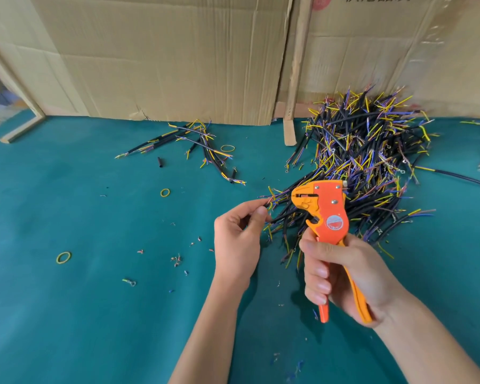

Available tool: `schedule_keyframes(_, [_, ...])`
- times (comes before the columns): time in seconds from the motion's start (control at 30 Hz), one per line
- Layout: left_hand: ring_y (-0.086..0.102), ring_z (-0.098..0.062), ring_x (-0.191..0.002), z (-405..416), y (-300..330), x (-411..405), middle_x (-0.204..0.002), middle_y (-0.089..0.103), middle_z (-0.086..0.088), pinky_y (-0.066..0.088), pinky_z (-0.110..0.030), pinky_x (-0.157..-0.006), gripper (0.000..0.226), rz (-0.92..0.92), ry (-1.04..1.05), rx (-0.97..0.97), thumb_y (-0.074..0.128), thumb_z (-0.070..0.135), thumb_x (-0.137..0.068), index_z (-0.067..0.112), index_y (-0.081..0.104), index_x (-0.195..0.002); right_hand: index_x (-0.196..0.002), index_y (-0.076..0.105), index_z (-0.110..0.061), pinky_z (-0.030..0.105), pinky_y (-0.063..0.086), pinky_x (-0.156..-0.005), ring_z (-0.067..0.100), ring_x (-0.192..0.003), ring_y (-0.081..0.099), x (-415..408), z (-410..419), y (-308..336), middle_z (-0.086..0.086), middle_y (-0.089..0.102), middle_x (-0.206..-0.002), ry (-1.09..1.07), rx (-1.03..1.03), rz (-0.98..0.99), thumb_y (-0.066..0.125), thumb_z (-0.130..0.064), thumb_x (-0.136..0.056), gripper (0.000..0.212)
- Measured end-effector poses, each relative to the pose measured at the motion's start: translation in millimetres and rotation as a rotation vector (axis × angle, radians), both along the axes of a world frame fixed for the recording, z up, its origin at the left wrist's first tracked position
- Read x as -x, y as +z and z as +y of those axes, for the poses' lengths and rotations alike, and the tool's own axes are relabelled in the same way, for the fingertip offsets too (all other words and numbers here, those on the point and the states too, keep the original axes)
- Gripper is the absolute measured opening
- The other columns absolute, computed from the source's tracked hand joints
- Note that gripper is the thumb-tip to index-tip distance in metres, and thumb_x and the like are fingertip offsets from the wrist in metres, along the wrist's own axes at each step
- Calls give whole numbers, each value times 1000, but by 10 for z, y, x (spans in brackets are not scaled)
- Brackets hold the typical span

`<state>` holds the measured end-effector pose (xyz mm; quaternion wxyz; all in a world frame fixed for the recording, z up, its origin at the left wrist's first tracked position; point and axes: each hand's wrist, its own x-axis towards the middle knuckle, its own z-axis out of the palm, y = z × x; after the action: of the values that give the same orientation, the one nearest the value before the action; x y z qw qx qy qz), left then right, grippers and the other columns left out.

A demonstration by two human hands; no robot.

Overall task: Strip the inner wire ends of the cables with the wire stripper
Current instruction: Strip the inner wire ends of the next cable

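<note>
While our right hand (pixel 341 275) grips the two handles of the orange and yellow plastic wire stripper (pixel 326 214), the tool stands upright above the near edge of the big heap of black cables with yellow and blue inner wires (pixel 363 162), its head pointing to our left. We curl our right fingers (pixel 317 284) around the front handle, and the rear handle lies against the palm. Just left of the stripper's head, our left hand (pixel 237 239) pinches the end of one black cable (pixel 280 216) between thumb and fingertips; that cable runs back into the heap, and its coloured wire tips fan out near the tool's mouth, apart from it as far as we can tell. All of this sits over the teal felt-covered counter (pixel 81 314). A smaller loose bunch of the same cables (pixel 200 145) lies farther back to the left, well apart from the heap. Yellow rubber bands (pixel 63 257) and small bits of stripped insulation (pixel 176 260) are scattered across the felt. Creased brown cardboard sheets (pixel 164 56) stand along the back edge of the counter
</note>
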<state>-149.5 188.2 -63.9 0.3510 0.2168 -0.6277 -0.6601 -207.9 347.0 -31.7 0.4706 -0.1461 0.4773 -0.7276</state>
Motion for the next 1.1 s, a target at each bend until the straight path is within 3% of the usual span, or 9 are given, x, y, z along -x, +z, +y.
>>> schedule_keyframes(0.2, [30,-15,-56,-40,-16,10,-68,62,9,25,-27,-51,33,-1,42,-55,61,6,-98,32,79,-89,-108,61,-4,51,60,-75,44,-84,69,183,163,80,37,67,-105,-153,50,-93,89,-12,-59,57])
schedule_keyframes(0.37, [30,-11,-53,-27,-34,41,-66,61,11,25,-22,-48,34,-28,40,-40,61,6,-98,34,78,-86,-134,60,-5,67,52,-90,55,-116,61,178,454,44,37,63,-122,-146,88,-193,67,-1,-76,59])
schedule_keyframes(0.5, [36,-2,-47,-5,-24,43,-65,63,14,30,-12,-48,28,-42,32,-2,62,7,-98,30,76,-91,-119,68,-4,65,54,-87,46,-94,69,89,413,20,23,62,-89,-211,72,-183,65,-10,-86,34])
schedule_keyframes(0.57, [37,-3,-49,-18,-24,34,-65,63,14,31,-14,-50,29,-44,41,-5,62,7,-98,31,76,-90,-91,69,-3,48,59,-65,30,-63,58,34,281,32,15,52,-73,-249,-8,-154,72,-22,-83,20])
schedule_keyframes(0.67, [39,-3,-51,-25,-28,30,-66,65,14,33,-15,-51,31,-39,55,-12,62,7,-98,34,76,-89,-59,40,-18,26,30,-38,19,-39,27,-3,103,3,5,27,-56,-353,-175,-32,82,-37,-69,48])
schedule_keyframes(0.73, [39,-1,-49,-31,-21,28,-66,65,14,33,-12,-51,30,-37,62,-3,62,7,-98,33,76,-90,-61,29,-20,23,26,-37,17,-36,22,15,45,19,5,22,-53,-281,-216,27,87,-39,-66,62])
schedule_keyframes(0.8, [40,0,-49,-36,-13,24,-66,66,14,33,-11,-51,29,-38,62,21,63,7,-97,33,76,-91,-66,37,-16,27,36,-39,20,-39,34,65,75,53,10,34,-55,-108,-215,24,93,-31,-66,58])
schedule_keyframes(0.93, [41,1,-50,-38,-10,20,-66,65,16,34,-12,-52,31,-42,55,41,63,7,-97,34,76,-89,-105,66,-1,56,57,-74,42,-74,65,83,140,16,31,62,-87,107,-139,-64,88,-10,-66,46])
schedule_keyframes(1.1, [48,2,-54,19,26,5,-65,67,16,37,-7,-56,31,-91,14,116,63,4,-96,32,75,-87,-107,67,-2,54,57,-74,44,-77,65,114,155,-50,35,62,-94,124,-130,-29,85,-9,-67,45])
